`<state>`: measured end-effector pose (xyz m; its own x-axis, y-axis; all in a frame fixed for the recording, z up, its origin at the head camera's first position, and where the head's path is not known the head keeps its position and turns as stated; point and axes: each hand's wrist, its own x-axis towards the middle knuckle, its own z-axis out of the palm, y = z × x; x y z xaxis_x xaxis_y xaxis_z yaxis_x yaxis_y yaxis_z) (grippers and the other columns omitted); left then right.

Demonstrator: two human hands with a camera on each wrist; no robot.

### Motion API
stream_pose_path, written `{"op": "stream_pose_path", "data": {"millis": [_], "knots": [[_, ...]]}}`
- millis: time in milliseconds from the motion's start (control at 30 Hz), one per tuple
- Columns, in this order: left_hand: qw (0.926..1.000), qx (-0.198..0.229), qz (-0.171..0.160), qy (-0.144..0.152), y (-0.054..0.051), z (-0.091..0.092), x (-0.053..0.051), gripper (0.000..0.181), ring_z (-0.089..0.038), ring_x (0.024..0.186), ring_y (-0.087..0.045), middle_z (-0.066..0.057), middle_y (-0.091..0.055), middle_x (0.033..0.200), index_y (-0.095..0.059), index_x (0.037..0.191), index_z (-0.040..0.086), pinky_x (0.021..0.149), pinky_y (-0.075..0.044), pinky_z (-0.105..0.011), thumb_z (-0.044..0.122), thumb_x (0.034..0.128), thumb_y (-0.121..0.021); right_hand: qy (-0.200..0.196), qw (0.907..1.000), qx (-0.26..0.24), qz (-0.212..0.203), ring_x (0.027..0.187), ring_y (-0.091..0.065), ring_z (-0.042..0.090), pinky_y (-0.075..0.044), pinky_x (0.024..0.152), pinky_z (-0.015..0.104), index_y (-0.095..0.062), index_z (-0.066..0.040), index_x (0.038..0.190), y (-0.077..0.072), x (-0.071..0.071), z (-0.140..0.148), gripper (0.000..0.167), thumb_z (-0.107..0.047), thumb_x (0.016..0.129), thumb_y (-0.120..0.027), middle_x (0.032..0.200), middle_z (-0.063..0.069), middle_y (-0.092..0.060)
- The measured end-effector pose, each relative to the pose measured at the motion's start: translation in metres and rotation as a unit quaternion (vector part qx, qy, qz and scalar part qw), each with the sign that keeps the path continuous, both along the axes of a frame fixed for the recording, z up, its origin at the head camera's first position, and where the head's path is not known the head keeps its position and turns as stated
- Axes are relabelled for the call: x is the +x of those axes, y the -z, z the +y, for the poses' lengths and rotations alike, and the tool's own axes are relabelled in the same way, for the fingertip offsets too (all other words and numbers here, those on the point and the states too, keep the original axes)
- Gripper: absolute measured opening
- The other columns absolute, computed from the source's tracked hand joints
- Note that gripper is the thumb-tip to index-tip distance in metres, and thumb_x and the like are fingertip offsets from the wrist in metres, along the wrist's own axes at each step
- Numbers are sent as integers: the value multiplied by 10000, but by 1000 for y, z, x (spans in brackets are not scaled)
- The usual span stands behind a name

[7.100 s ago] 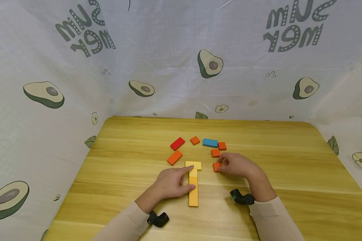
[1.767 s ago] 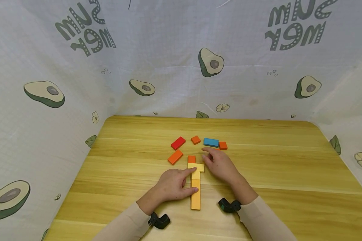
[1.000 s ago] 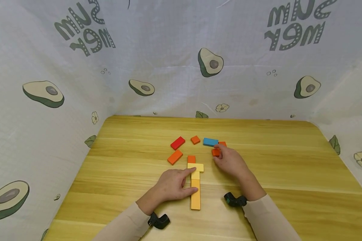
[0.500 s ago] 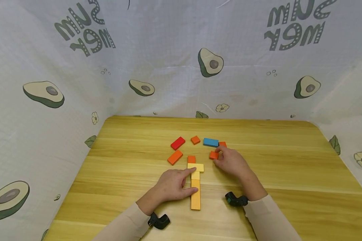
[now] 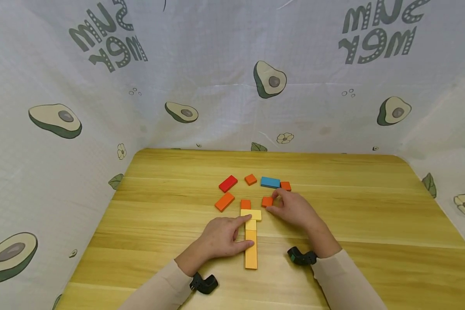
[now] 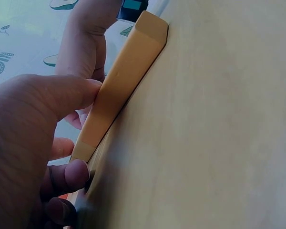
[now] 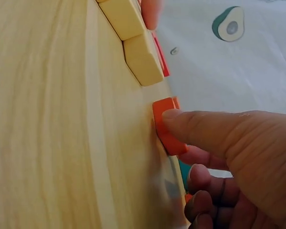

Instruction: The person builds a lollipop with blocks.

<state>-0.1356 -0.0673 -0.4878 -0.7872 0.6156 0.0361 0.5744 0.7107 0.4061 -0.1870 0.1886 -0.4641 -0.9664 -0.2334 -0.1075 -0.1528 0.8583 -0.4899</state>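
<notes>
My left hand (image 5: pixel 224 236) rests on a T-shaped row of flat blocks in the head view. Its index fingertip presses the crosswise pale yellow block (image 5: pixel 257 215), and its thumb lies on the long yellow-orange block (image 5: pixel 251 254). Between these two sits a small yellow block (image 5: pixel 250 225). An orange square block (image 5: pixel 246 204) touches the crosswise block's far side, at its left. Just right of that, my right hand (image 5: pixel 296 209) pinches another orange square block (image 5: pixel 267 202) between thumb and index finger; the right wrist view shows this block (image 7: pixel 167 125) low at the tabletop.
Behind the row lie a red block (image 5: pixel 228 183), an orange oblong block (image 5: pixel 224 202), an orange square (image 5: pixel 250 179) and a blue block (image 5: pixel 270 182). One more orange square (image 5: pixel 285 186) touches the blue block's right end. A patterned cloth (image 5: pixel 217 64) hangs behind the wooden table (image 5: pixel 170 181).
An orange square from the right now lies against the crosswise block. My right hand has since taken hold of a second one and brought it left. My left hand stays on the row.
</notes>
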Motion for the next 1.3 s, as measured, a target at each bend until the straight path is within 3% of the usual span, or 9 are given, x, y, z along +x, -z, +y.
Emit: {"op": "stream_pose_path", "data": {"millis": [100, 300, 467, 767, 1133, 1200, 1300], "knots": [[10000, -14, -8, 0, 0, 0, 0, 696, 20, 543, -418, 175, -457, 616, -547, 1487, 219, 557, -337, -185, 594, 911, -652, -8, 9999, -52, 133, 594, -457, 159, -369, 570, 294, -643, -93, 1115, 2, 0, -2, 330, -352, 934, -740, 691, 18, -512], [10000, -49, -50, 9, 0, 0, -1, 696, 24, 537, -424, 178, -454, 594, -548, 1486, 211, 551, -341, -182, 595, 913, -647, -182, 9989, -292, 312, 598, -445, 146, -372, 586, 291, -633, -80, 1144, 6, 1, -7, 317, -325, 960, -713, 698, 5, -495], [10000, -74, -25, 10, 0, 0, -1, 697, 21, 539, -422, 177, -450, 590, -549, 1485, 210, 555, -340, -184, 595, 912, -647, -429, 9974, -514, 256, 600, -452, 126, -377, 585, 275, -659, -108, 1162, 8, 2, -12, 286, -309, 966, -710, 708, -13, -513], [10000, -75, -6, 7, 1, 0, -1, 695, 21, 545, -424, 177, -454, 595, -553, 1481, 211, 556, -343, -187, 596, 910, -650, -694, 9962, -400, 337, 625, -459, 114, -398, 616, 279, -687, -108, 1205, 8, 3, -14, 291, -287, 976, -697, 722, -35, -529], [9999, -102, 2, 9, 0, 0, 0, 696, 20, 545, -422, 176, -453, 599, -548, 1486, 212, 556, -340, -187, 598, 915, -643, -740, 9958, -397, 368, 638, -459, 108, -403, 627, 272, -702, -117, 1182, 7, 4, -18, 261, -275, 974, -700, 712, -43, -514], [10000, -96, 9, 15, 1, 0, -1, 696, 21, 546, -422, 177, -453, 599, -549, 1486, 210, 556, -340, -186, 597, 915, -645, -735, 9958, -390, 391, 668, -494, 121, -444, 662, 296, -699, -117, 1191, 7, 5, -18, 255, -269, 987, -683, 746, -30, -561], [10000, -81, 21, 26, 1, 0, -1, 695, 24, 545, -423, 178, -452, 598, -551, 1485, 207, 554, -338, -184, 592, 915, -647, -715, 9956, -375, 479, 825, -624, 174, -548, 802, 390, -698, -114, 1213, 7, 6, -18, 243, -244, 1018, -634, 936, 26, -700]]}}
